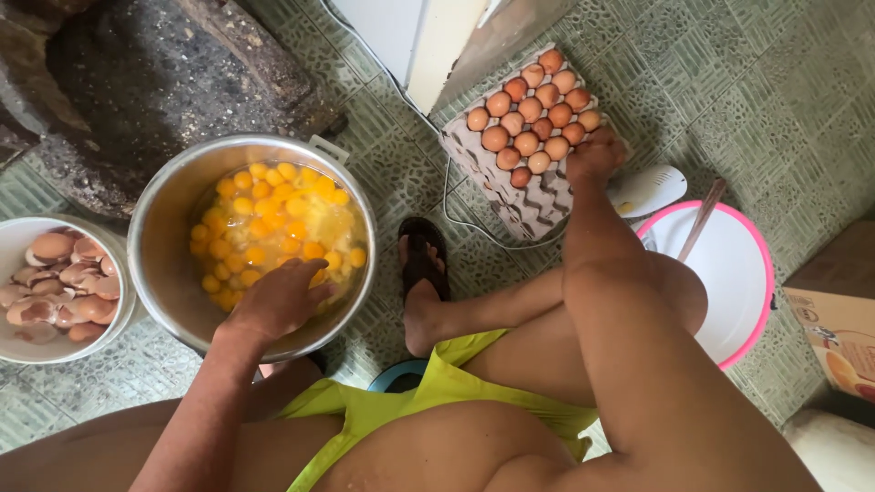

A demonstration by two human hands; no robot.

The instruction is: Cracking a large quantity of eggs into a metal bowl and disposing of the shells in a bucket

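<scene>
Sitting low over a green patterned floor (pixel 784 82), the person works between several containers. At far left a white bowl (pixel 11 239) holds a heap of broken brown shells (pixel 62 287). Just beside it stands a big metal pot (pixel 162 246), filled with raw egg, many whole yellow yolks (pixel 273 223) floating in the clear white. The left hand (pixel 278 299) rests on the pot's near rim, palm down, fingers curled loosely over the edge and reaching in toward the yolks; whether it holds anything cannot be told. Behind the pot lies a dark, rough stone block (pixel 173 73).

Near the middle a foot in a black sandal (pixel 421 257) rests on the floor, with a yellow-green garment (pixel 437 387) below it. Further right a grey pulp tray (pixel 510 191) sits tilted on the floor, its far part still filled with brown eggs (pixel 529 114), its near cups bare. The right hand (pixel 594 155) is on the tray's right edge, fingers bent down onto an egg there. Beyond it sits a white basin (pixel 729 273) with a pink rim, a stick (pixel 702 219) lying across it.
</scene>
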